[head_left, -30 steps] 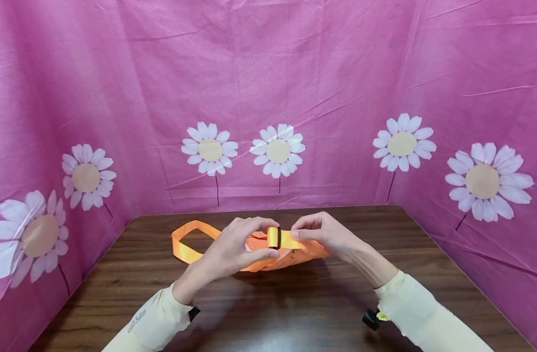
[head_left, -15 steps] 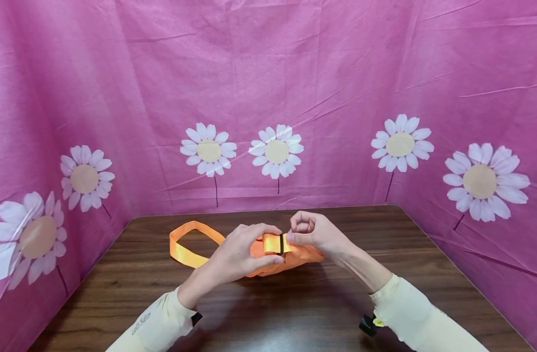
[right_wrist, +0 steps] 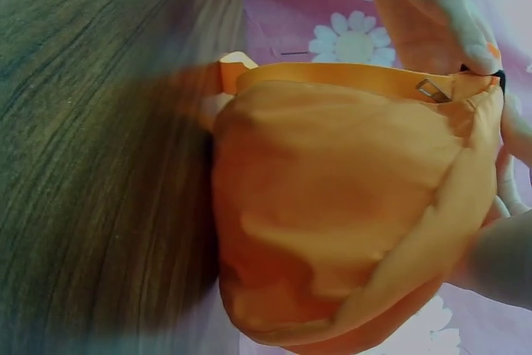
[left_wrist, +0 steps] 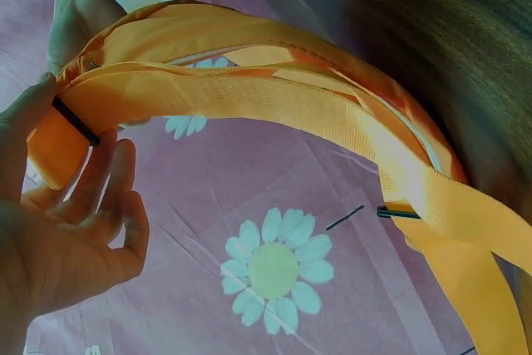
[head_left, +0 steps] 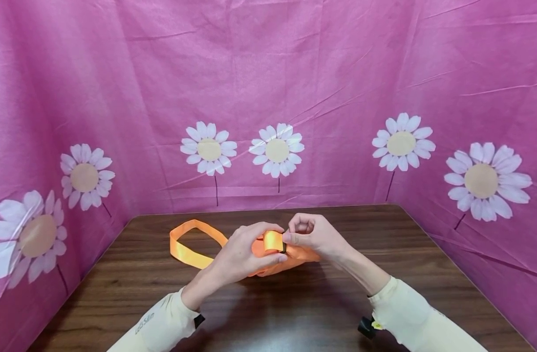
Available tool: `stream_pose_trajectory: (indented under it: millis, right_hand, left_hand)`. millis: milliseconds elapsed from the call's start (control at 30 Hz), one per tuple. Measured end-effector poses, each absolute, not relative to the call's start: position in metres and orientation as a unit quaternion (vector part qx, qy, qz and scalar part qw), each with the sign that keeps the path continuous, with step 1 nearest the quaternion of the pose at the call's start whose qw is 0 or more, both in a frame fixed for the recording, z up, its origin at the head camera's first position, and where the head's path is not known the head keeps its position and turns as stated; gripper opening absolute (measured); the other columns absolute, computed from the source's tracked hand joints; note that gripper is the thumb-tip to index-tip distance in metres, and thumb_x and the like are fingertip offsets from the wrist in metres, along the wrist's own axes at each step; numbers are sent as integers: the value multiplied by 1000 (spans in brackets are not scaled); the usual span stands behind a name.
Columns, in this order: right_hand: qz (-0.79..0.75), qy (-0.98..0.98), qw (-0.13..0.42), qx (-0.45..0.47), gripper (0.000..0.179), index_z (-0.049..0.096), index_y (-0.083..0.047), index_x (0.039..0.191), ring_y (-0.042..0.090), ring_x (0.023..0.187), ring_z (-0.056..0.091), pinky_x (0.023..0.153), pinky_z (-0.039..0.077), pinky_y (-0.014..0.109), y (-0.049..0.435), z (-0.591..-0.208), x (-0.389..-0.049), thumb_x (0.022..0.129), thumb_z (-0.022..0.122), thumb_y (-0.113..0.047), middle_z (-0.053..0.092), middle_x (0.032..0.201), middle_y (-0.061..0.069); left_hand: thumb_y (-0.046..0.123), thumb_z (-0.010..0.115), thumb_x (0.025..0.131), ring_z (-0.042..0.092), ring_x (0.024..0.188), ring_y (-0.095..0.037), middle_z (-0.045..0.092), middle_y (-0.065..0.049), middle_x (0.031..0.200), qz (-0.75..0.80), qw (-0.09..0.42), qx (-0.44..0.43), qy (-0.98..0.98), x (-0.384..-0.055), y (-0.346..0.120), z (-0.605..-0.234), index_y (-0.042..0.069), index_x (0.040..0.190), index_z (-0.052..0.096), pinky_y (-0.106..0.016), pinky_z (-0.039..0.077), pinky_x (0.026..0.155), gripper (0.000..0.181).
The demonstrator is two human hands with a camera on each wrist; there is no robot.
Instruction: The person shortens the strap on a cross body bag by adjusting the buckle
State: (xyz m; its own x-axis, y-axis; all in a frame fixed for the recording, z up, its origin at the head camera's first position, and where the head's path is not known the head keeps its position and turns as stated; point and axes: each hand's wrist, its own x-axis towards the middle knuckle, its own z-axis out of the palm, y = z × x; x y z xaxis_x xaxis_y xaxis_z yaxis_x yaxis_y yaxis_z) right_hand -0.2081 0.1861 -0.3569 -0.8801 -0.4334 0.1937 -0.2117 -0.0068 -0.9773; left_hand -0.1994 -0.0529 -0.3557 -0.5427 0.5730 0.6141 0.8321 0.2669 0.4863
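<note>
An orange fabric bag [right_wrist: 332, 205] with a wide orange strap [head_left: 184, 250] is held just above the table. My left hand [head_left: 237, 254] grips the strap's black slide buckle [left_wrist: 76, 122], thumb on one end and a finger on the other. A short loop of strap [head_left: 272, 242] bulges out on the left side of that buckle. At its right side, my right hand [head_left: 316, 237] pinches the strap between thumb and index finger, the other fingers curled. The fingertips partly cover the buckle in the head view. A second black slider [left_wrist: 399, 213] sits further along the strap.
The dark wood table [head_left: 132, 283] lies beneath the hands. Around its back and sides hangs a pink cloth [head_left: 259, 73] printed with white daisies. A metal zipper pull [right_wrist: 432, 91] shows near the bag's upper edge.
My right fingers have shifted left, up against the buckle, and pinch closer to it. The strap loop left of the buckle looks wider. The bag has drawn slightly left.
</note>
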Motion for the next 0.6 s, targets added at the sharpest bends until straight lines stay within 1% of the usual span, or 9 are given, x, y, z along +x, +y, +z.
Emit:
stream_pose_trajectory:
  millis: [133,200,267,400,500,600]
  right_hand:
    - [-677,696,95,-219,27,60,0,94,17,67,58,58,48,25,187,-352,-206,88,81,-16,64,78,10]
    - [-688,687,96,-215,25,60,-2,95,18,69,60,61,50,27,188,-348,-205,88,80,-15,66,81,10]
    - [-708,668,101,-206,23,60,-3,95,19,72,60,64,51,28,189,-345,-203,88,79,-13,65,81,10]
    - [-744,632,111,-185,18,59,-6,94,21,77,60,69,52,30,192,-336,-201,90,76,-11,62,81,7]
    - [-766,608,115,-172,13,59,-8,91,21,85,58,77,50,30,196,-329,-200,91,71,-8,60,85,5]
    - [-794,574,118,-164,9,59,-11,91,19,87,57,79,49,30,202,-323,-200,93,66,-5,60,87,3]
  left_hand:
    - [41,86,83,64,85,-11,66,17,111,-402,154,-435,-791,-199,-53,-356,21,130,63,-30,51,70,56]
    - [40,87,82,64,93,-9,65,17,113,-404,145,-428,-795,-199,-51,-356,21,131,62,-31,53,77,58]
    - [38,88,82,64,97,-8,66,15,112,-402,140,-423,-800,-199,-51,-356,20,128,63,-32,54,82,56]
    - [30,87,84,66,98,-8,70,8,111,-387,153,-425,-804,-200,-52,-354,13,124,69,-30,55,83,47]
    - [28,86,83,69,98,-10,73,0,114,-369,176,-422,-809,-200,-55,-352,8,126,70,-29,56,82,51]
    - [28,87,79,71,96,-12,73,-4,114,-350,191,-415,-818,-202,-60,-351,6,126,70,-32,57,80,55]
